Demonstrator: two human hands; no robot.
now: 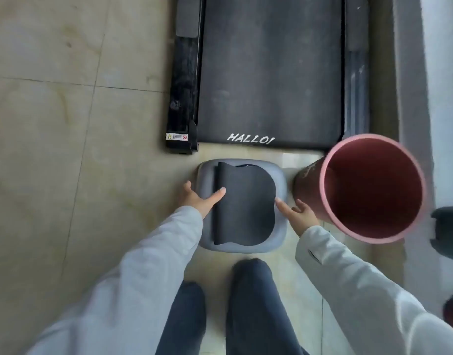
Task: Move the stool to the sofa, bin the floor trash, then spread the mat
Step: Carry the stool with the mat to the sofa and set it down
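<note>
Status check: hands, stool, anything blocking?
Left hand and right hand open at stool sides. Black mat on seat. Pink bin close right.

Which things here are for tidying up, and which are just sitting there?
For the job: grey plastic stool, dark mat lying on its seat, pink round bin, left hand, right hand.
Just there: black treadmill, beige tiled floor.

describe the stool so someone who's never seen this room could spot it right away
Find the big black treadmill with HALLO! printed on its near end. Just in front of that end, on the beige tiled floor, sits the stool, with the left hand and right hand at its sides. It is low, grey and rounded-square with a dark mat on top, unlike the tall round pink bin to its right.
</note>
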